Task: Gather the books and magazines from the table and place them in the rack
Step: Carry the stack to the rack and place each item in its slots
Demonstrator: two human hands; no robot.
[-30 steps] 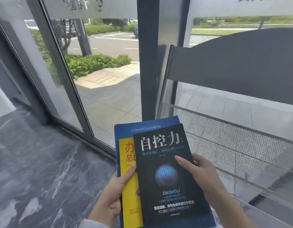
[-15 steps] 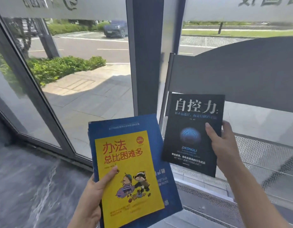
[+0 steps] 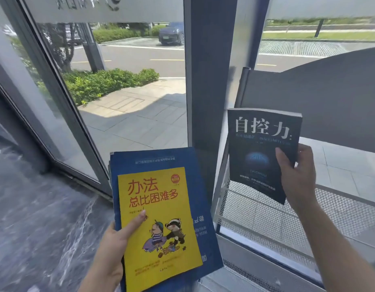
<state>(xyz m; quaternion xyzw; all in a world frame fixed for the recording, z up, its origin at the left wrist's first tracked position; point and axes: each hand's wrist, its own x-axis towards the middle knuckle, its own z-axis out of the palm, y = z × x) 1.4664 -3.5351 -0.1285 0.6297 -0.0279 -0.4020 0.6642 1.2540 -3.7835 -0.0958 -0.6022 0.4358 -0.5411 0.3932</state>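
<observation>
Black book (image 3: 260,150) stood upright, long axis vertical, cover facing the camera, gripped by the right hand (image 3: 296,175) above the mesh rack (image 3: 266,209). Left hand (image 3: 113,247) clutched the yellow book (image 3: 159,224) atop blue magazines (image 3: 201,207), their lower edges cut off.

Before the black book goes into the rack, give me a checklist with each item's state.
1. Right hand grips the black book firmly: ok.
2. Book upright, cover facing out: ok.
3. Rack mesh tier below the book is free: ok.
4. Book's lower edge seated in the tier: not ok, it is held above.
5. Left hand secures the yellow book and blue magazines: ok.
6. Tier depth suits the book: cannot tell.
</observation>
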